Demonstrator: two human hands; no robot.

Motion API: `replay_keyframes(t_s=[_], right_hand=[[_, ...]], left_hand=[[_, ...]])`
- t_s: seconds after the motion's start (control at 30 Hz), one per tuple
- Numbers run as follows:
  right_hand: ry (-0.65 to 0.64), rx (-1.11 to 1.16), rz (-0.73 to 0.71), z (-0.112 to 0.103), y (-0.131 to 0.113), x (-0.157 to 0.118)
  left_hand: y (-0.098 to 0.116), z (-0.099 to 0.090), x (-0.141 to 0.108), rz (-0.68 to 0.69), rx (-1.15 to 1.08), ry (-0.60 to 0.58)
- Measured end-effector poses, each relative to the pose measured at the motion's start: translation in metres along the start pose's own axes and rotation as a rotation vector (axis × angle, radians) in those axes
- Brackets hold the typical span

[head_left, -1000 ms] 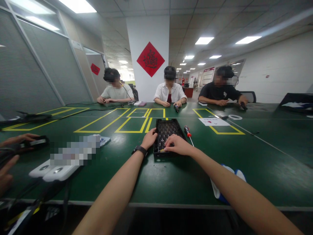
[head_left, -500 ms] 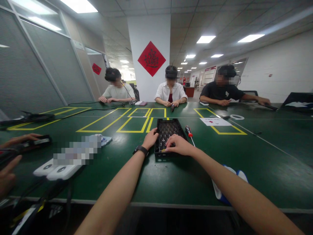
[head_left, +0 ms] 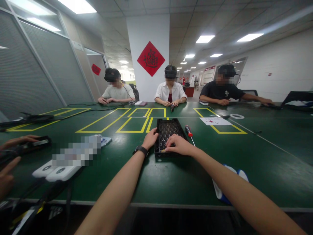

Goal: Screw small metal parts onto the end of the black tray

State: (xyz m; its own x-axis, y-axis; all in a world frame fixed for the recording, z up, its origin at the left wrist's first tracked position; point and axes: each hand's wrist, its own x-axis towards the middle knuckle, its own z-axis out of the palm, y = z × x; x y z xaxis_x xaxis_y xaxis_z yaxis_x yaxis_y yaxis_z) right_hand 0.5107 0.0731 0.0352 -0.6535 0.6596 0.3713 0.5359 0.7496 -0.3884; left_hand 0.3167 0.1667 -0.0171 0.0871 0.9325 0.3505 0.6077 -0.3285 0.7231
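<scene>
A shallow black tray (head_left: 160,155) with many small metallic pieces in rows lies on the green table before me. My left hand (head_left: 150,139), with a dark band on the wrist, grips the tray's left side. Over the tray's near part, my right hand (head_left: 179,144) has its fingers pinched together. A small yellowish piece (head_left: 163,151) shows at those fingertips, too small to name. Part of the tray's inside is hidden behind that hand. Just right of the tray lies a screwdriver (head_left: 188,131) with a red and black handle.
White and blue gloves (head_left: 218,189) lie under my right forearm. White devices (head_left: 62,171) with cables are at left, beside another person's hands (head_left: 8,173). A paper sheet (head_left: 215,121) and a white ring (head_left: 236,116) lie farther right. Three people sit across the table (head_left: 137,182).
My hands and the tray stay almost as they were. The view has shifted very slightly. Across the table, the right-hand person's outstretched hand has moved a little.
</scene>
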Motion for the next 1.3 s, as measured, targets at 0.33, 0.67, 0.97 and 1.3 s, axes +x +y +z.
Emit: replay_keyframes(t_s=[0.33, 0.67, 0.97, 1.3], right_hand=[[0.018, 0.003, -0.003, 0.0003, -0.0008, -0.0014], [-0.012, -0.015, -0.012, -0.0007, -0.0024, -0.0007], [-0.021, -0.018, -0.016, -0.0009, -0.0037, 0.0004], [-0.022, -0.028, 0.008, -0.0013, -0.0025, -0.0007]], left_hand=[[-0.0009, 0.0002, 0.0003, 0.02, 0.011, 0.001], [-0.0003, -0.0005, -0.001, 0.019, 0.006, -0.002], [-0.0003, -0.0009, -0.0003, 0.012, 0.0, -0.001], [0.0012, -0.0008, -0.0012, 0.021, -0.009, 0.003]])
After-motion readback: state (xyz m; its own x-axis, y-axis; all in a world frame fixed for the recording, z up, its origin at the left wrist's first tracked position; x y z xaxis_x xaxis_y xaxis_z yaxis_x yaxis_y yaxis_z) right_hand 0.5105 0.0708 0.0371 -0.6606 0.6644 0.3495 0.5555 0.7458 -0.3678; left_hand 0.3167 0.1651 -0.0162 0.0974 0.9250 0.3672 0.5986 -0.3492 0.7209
